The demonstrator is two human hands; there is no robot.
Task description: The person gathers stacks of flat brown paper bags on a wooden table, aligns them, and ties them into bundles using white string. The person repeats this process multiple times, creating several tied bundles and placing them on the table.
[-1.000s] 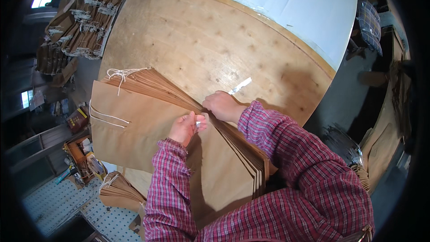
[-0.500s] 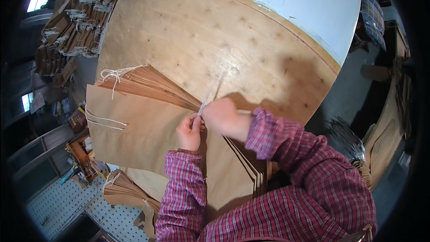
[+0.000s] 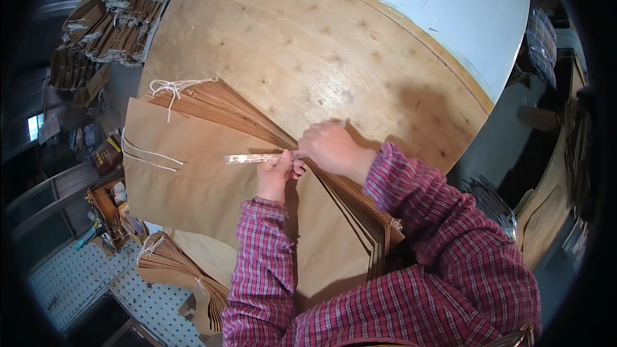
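A thick bundle of brown paper bags lies across the near part of the table, pinched in at its middle. White strings trail from its left end. Over the pinched middle, my left hand is closed, thumb and fingers gripping a shiny, see-through plastic strip. One length of this strip sticks out to the left, above the top bag. My right hand is closed against the left one at the far side of the middle. Its fingers grip the strip's other part, mostly hidden by the hand.
The wooden table extends beyond the bundle, with a white sheet at far right. Another tied bag bundle sits lower left. Stacked bags rise beyond the table's left edge. Brown paper lies off to the right.
The strip, which pointed away over the table, now lies across to the left from my left hand. My right hand has turned and shifted slightly right and away. The whole view has shifted slightly.
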